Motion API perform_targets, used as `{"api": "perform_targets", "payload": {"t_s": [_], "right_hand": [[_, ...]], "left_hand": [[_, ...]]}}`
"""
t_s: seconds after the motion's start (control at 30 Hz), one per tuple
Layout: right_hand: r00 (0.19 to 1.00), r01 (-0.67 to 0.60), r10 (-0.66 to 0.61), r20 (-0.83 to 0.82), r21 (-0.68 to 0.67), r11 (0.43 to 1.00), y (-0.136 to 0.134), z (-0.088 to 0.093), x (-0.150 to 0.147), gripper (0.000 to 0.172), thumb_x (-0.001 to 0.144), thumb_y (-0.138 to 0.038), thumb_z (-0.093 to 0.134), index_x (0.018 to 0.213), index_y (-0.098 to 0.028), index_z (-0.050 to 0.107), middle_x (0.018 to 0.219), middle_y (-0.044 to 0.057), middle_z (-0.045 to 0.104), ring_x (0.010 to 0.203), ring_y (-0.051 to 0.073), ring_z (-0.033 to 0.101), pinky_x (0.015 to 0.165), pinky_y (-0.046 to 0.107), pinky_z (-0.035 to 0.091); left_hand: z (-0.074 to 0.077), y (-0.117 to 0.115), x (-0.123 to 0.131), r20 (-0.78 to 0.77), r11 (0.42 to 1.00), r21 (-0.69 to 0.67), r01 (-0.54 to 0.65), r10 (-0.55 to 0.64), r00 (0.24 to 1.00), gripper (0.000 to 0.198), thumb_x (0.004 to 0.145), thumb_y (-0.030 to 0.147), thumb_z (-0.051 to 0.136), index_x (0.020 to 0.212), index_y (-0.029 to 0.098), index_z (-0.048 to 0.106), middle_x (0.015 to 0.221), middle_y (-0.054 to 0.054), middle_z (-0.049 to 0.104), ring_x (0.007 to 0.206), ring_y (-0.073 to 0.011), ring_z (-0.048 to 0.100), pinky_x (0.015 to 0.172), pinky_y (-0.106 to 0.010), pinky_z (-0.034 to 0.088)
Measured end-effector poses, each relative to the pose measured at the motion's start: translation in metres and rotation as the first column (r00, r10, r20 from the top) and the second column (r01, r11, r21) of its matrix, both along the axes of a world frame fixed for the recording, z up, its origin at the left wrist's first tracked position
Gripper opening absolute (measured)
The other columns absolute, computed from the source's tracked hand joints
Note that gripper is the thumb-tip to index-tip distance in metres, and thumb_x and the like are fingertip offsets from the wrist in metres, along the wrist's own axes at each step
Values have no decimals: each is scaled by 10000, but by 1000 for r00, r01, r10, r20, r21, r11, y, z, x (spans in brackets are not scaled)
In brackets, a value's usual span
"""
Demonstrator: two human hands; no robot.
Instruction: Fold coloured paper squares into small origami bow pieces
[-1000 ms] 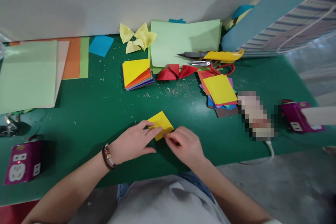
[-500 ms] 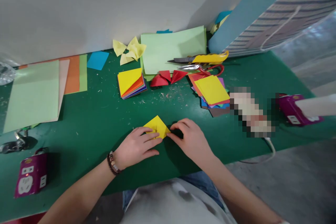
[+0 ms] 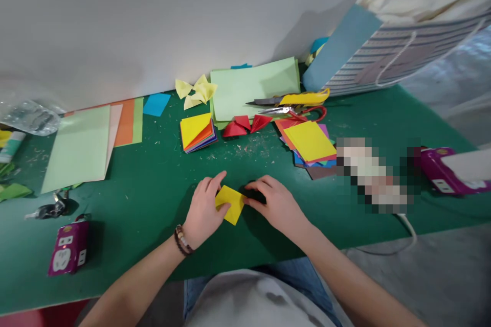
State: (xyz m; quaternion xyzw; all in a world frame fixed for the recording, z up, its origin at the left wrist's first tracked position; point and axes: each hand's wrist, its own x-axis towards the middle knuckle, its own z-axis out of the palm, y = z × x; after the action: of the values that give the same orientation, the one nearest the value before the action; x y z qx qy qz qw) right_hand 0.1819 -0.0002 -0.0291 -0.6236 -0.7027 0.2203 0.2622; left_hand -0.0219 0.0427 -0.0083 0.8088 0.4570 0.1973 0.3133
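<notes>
A small folded square of yellow paper (image 3: 233,207) is between my two hands, low over the front half of the green table. My left hand (image 3: 205,212), with beaded bracelets at the wrist, holds its left side. The left thumb lies over the paper's face and the index finger points up past its upper left edge. My right hand (image 3: 276,202) pinches the paper's right corner between thumb and fingertips. Beyond the hands stand a block of folded coloured papers (image 3: 197,132) and some red folded pieces (image 3: 245,126).
Yellow-handled scissors (image 3: 303,99) and red-handled scissors (image 3: 307,112) lie on light green sheets (image 3: 249,82). Loose coloured squares (image 3: 312,142) are at the right, below a striped bag (image 3: 402,46). Larger sheets (image 3: 80,148) and a purple power socket (image 3: 68,248) are at the left.
The yellow paper has been turned and lifted at a tilt. My left hand has moved from lying over it to its left side, and the right hand keeps its corner. The view has shifted left.
</notes>
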Motion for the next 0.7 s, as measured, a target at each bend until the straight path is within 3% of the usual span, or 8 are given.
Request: {"api": "perform_targets", "payload": {"t_s": [0.1,0.2,0.3,0.37,0.53,0.7], "right_hand": [[986,-55,43,-160,-68,996,14,16,4,178,763,-251,701,925,-219,633,891,42,651,812,195,624,695,335,514],[904,-126,44,-426,-169,978,39,41,8,274,782,-250,642,1044,-222,569,847,12,678,738,161,631,657,300,507],[829,-152,53,-557,-133,979,67,65,6,286,766,-252,622,1043,-213,565,821,9,672,743,157,626,692,305,507],[786,-171,79,-613,-93,981,79,74,1,230,766,-249,605,991,-205,595,832,19,659,750,153,617,683,295,505],[693,-267,73,-717,-161,950,81,63,-12,118,762,-269,600,855,-196,615,787,13,627,689,134,585,604,253,481],[676,-262,12,-737,-225,939,74,49,-17,84,705,-258,616,730,-193,569,669,-26,554,594,108,513,535,225,425]], "left_hand": [[7,7,6,255,971,-230,-69,129,958,696,741,67,605,1376,260,392,971,-23,514,827,-152,555,763,-329,540],[23,20,12,476,914,-391,-108,302,826,667,750,169,655,1356,263,392,1081,-46,514,865,-154,584,725,-291,546],[40,28,16,579,896,-414,-163,397,712,632,749,220,681,1325,261,425,1060,-42,540,882,-166,595,743,-293,539],[48,28,15,590,899,-400,-178,401,700,591,751,209,676,1302,252,464,946,-19,555,814,-150,586,696,-263,521],[47,20,10,539,884,-426,-192,419,731,558,757,164,628,1291,229,480,844,-2,548,718,-123,549,612,-214,461],[38,17,12,496,848,-493,-192,456,739,483,783,198,616,1251,206,498,805,0,552,702,-119,542,610,-211,438]]}}
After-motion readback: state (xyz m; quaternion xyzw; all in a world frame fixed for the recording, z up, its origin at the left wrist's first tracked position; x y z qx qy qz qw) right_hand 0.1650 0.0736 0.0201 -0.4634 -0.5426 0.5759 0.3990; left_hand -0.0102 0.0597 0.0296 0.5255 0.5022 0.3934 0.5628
